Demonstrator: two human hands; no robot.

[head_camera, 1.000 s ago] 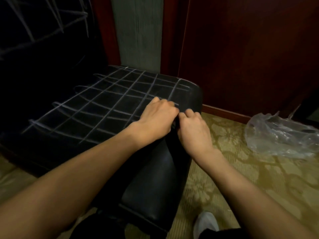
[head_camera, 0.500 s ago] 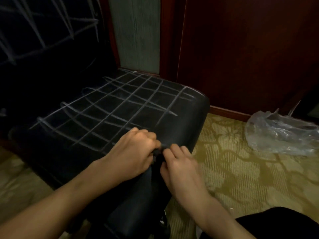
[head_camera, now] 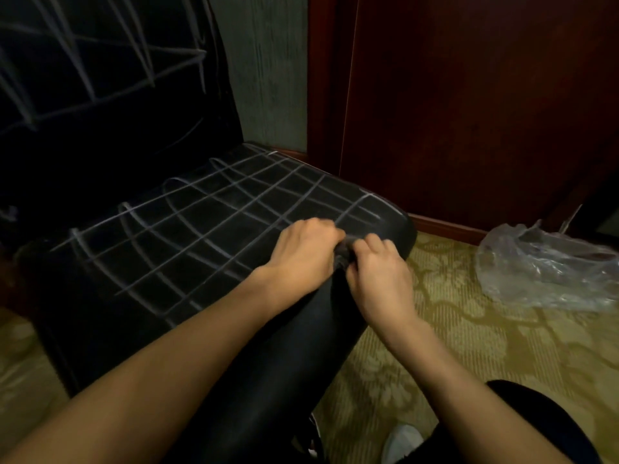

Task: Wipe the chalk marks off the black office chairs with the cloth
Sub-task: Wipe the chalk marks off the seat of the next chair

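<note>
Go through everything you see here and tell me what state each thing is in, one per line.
Chair seat: chalk grid unwiped.
Chair back: chalk lines unwiped.
Cloth: dark, bunched between both hands.
Left hand: grips the cloth.
Right hand: grips the cloth.
Plastic bag: crumpled, lying on the carpet.

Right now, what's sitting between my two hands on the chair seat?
In the head view, a small dark bunched cloth lies between the left hand and right hand, both pinching it.

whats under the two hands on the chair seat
A dark cloth shows bunched between left hand and right hand. Most of it, and any chalk lines beneath, is covered.
</note>
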